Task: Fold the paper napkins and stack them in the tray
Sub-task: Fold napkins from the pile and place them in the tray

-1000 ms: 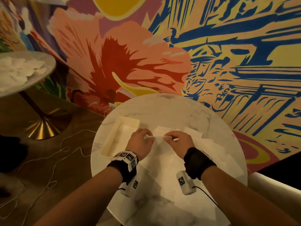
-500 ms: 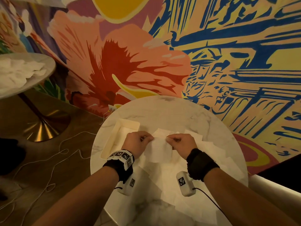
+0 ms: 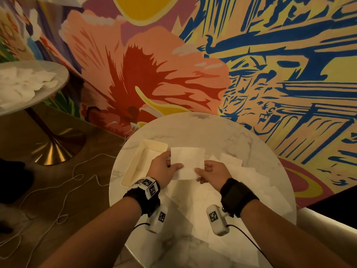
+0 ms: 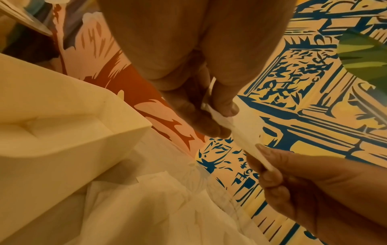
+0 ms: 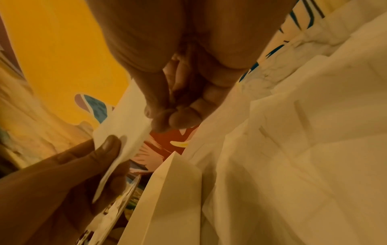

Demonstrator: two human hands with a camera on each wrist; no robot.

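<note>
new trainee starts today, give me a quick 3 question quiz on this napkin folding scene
1. True or false: the napkin lies flat in the tray.
2. Which hands hold the napkin? A) the left hand only B) the right hand only C) both
3. Fill in: the tray sits to the ___ of the loose napkins on the table.

Key: 1 false; 2 C; 3 left

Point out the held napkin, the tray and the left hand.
held napkin [image 3: 187, 161], head view, middle of the sheet.
tray [image 3: 154, 145], head view, far rim.
left hand [image 3: 162, 169], head view, back of the hand.
</note>
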